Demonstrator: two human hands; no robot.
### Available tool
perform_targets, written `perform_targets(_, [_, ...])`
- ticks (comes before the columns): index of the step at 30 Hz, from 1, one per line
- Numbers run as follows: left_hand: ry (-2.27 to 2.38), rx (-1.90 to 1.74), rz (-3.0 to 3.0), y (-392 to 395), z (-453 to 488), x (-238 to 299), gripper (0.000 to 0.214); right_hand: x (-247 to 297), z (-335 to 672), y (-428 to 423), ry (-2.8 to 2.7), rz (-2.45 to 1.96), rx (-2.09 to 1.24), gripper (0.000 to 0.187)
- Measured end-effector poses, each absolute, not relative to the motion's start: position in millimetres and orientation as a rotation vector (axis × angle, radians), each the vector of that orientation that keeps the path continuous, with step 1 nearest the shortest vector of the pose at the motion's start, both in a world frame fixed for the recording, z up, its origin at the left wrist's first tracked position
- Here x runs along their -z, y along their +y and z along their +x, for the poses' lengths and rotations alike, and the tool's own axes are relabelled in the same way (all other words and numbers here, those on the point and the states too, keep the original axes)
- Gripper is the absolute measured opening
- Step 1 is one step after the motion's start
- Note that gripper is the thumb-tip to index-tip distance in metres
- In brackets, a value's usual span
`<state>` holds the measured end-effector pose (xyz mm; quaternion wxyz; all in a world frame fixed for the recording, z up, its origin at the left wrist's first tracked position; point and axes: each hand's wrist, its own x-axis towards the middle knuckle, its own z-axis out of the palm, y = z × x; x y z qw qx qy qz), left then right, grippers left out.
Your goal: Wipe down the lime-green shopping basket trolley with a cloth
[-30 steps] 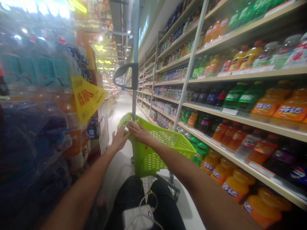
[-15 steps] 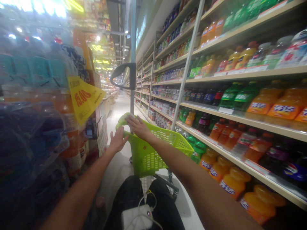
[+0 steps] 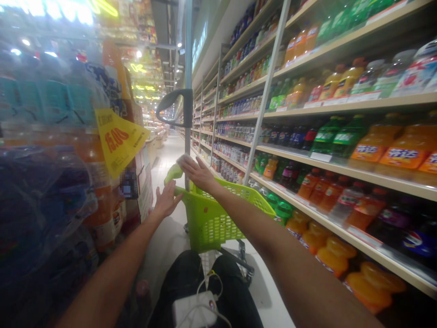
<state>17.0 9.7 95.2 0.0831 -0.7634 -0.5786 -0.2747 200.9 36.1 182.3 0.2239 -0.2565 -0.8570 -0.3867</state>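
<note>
A lime-green shopping trolley [image 3: 218, 221] with a perforated basket stands in front of my knees. My left hand [image 3: 166, 200] is at the near left end of its rim, fingers and thumb around the edge. Over the back left corner, my right hand [image 3: 200, 173] is stretched out, palm down. A small whitish cloth [image 3: 184, 158] shows under its fingertips; most of it is hidden. Just left of that hand, the curved green handle [image 3: 173, 172] of the trolley is partly visible. A grey pole with a dark loop grip [image 3: 186, 109] rises behind the basket.
Shelves of drink bottles [image 3: 372, 141] run along the right side. Wrapped bottle packs [image 3: 44, 182] are stacked close on the left, with a yellow price sign [image 3: 119, 141]. A white box with cables [image 3: 194, 310] rests on my lap. The aisle floor [image 3: 174, 146] stretches ahead.
My right hand has lifted slightly, along with the whitish cloth, uncovering more of the green handle. My left hand and the trolley stay almost where they were.
</note>
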Motion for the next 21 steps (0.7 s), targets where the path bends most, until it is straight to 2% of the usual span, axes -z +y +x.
perform_targets(4, [-1.713, 0.8, -2.273, 9.2, 17.0, -95.2, 0.062, -186.9, 198.8, 34.3, -2.347, -0.737, 1.048, 0.051])
perform_targets(12, [-1.718, 0.71, -2.262, 6.4, 17.6, -97.5, 0.063, -141.9, 201.7, 36.3, -2.522, -0.632, 1.079, 0.043])
perform_targets(21, [-1.719, 0.692, -2.273, 3.3, 18.3, -101.0, 0.062, -223.5, 196.7, 43.7, -2.331, -0.696, 1.027, 0.053])
